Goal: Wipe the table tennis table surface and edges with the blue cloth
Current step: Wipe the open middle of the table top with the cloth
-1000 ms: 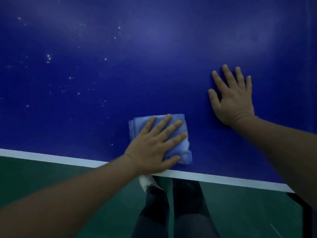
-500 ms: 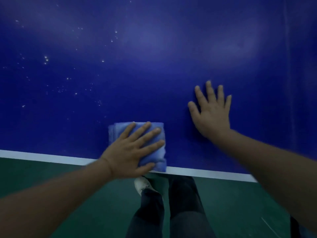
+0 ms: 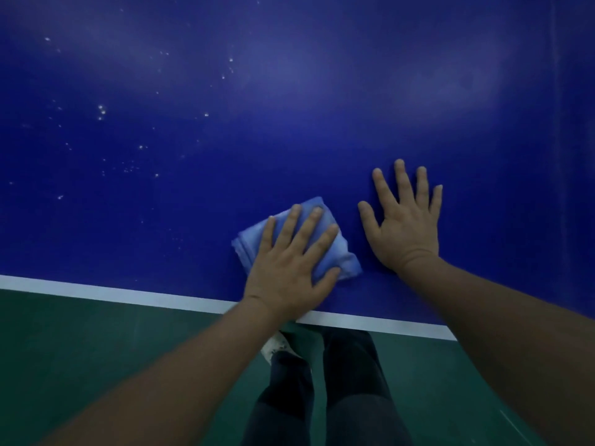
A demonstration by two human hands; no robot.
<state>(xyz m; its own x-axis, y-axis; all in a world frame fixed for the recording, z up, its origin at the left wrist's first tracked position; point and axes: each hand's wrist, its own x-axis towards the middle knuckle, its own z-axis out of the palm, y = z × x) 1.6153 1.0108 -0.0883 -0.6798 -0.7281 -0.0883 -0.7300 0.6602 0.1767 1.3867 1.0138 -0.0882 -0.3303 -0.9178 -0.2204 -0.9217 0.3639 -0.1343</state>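
Observation:
The dark blue table tennis table [image 3: 289,123] fills the upper view, with a white line [image 3: 112,292] along its near edge. A folded blue cloth [image 3: 254,239] lies flat on the table just beyond that edge. My left hand [image 3: 289,268] presses on the cloth with straight, spread fingers. My right hand [image 3: 404,220] rests flat on the bare table right beside the cloth, fingers spread. Pale specks [image 3: 101,112] dot the table surface to the left.
Below the table edge lies a green floor [image 3: 96,349]. My legs in dark trousers [image 3: 338,397] and a white shoe [image 3: 273,347] stand close to the edge. A faint vertical line [image 3: 557,123] runs on the table at far right.
My left hand has slid the cloth farther in from the white edge and closer to my right hand, turning it slightly. My right hand stays flat on the table.

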